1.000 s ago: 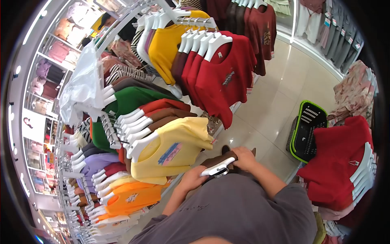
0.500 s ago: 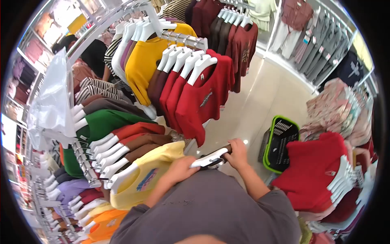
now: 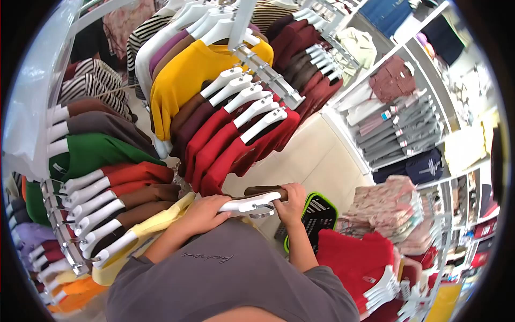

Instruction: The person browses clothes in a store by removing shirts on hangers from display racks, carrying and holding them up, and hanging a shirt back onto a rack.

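A white hanger (image 3: 249,203) lies across the front of my body, its metal hook pointing toward me. Brown fabric of a garment (image 3: 263,190) shows along its far side and right end; the rest of the garment is hidden. My left hand (image 3: 206,212) is closed around the hanger's left end. At the other end, my right hand (image 3: 291,204) grips the brown garment where it covers the hanger's shoulder. Beside my left forearm hangs a pale yellow top (image 3: 161,217) on a rack of clothes.
Ahead, a metal display arm (image 3: 268,75) carries red tops (image 3: 214,155) and a yellow top (image 3: 198,70). Green, orange and brown tops hang at left from another arm (image 3: 63,231). A black basket with a green rim (image 3: 322,201) stands on the floor beyond my right arm, near a red top (image 3: 354,257).
My view has turned to the right, so the racks sit further left. The hanger is now more level, and more brown fabric shows behind it. Both hands keep their hold.
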{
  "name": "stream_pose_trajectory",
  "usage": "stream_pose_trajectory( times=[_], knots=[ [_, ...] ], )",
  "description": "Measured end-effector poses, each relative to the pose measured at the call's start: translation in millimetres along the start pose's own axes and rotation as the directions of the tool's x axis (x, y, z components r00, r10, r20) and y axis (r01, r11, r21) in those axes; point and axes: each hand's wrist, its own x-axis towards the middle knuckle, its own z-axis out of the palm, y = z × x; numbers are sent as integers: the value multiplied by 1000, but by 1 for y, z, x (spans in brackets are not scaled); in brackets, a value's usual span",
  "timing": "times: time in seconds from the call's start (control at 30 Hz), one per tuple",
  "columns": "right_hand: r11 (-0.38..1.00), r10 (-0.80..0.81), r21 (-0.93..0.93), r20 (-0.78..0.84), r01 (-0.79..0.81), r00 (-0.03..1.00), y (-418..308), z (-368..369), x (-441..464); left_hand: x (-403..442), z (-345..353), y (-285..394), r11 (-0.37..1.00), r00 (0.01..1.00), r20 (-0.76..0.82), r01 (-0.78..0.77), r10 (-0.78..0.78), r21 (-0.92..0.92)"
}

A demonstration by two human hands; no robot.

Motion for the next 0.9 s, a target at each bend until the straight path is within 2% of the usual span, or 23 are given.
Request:
stream_pose_trajectory(
  times=[0.17, 0.27, 0.3, 0.37, 0.4, 0.43, 0.5, 0.53, 0.57, 0.63, 0.7, 0.77, 0.8, 0.9],
  knots=[
    [1000, -27, 1, -20, 27, 999, 31, -9, 46, 29, -1, 10, 998, 994, -100, 43, -39, 39],
    [995, -73, 63, -29, 75, 997, 61, -12, 75, 55, 0, 29, 994, 975, -219, -16, 39, 104],
    [992, -90, 86, -28, 92, 996, 70, -15, 86, 64, 0, 38, 994, 975, -222, 7, 18, 113],
    [985, -93, 141, -29, 97, 995, 88, -22, 106, 88, -6, 57, 980, 934, -324, -102, 154, 173],
    [984, -119, 129, -46, 124, 992, 99, -24, 115, 101, -10, 66, 968, 901, -389, -109, 192, 226],
    [983, -136, 117, -61, 143, 989, 110, -27, 121, 114, -11, 71, 966, 906, -382, -91, 181, 243],
    [973, -154, 155, -110, 170, 982, 130, -31, 134, 141, -17, 78, 912, 750, -607, 14, 261, 409],
    [969, -153, 179, -117, 172, 981, 138, -36, 140, 155, -17, 74, 883, 733, -633, 99, 248, 460],
    [964, -150, 203, -124, 173, 981, 145, -39, 145, 165, -15, 75, 870, 744, -620, 108, 251, 482],
    [960, -131, 231, -129, 159, 983, 163, -43, 151, 184, -9, 78, 899, 780, -625, 291, -26, 327],
    [955, -134, 249, -118, 160, 984, 178, -45, 155, 198, -4, 79, 864, 771, -632, 371, -82, 340],
    [950, -105, 286, -93, 127, 990, 193, -48, 158, 209, 2, 80, 850, 707, -659, 490, -257, 194],
    [948, -120, 284, -101, 144, 988, 201, -49, 160, 210, 4, 78, 851, 691, -687, 483, -225, 207],
    [953, -131, 259, -106, 155, 986, 221, -51, 165, 211, 3, 81, 847, 676, -672, 514, -303, 136]
  ],
)
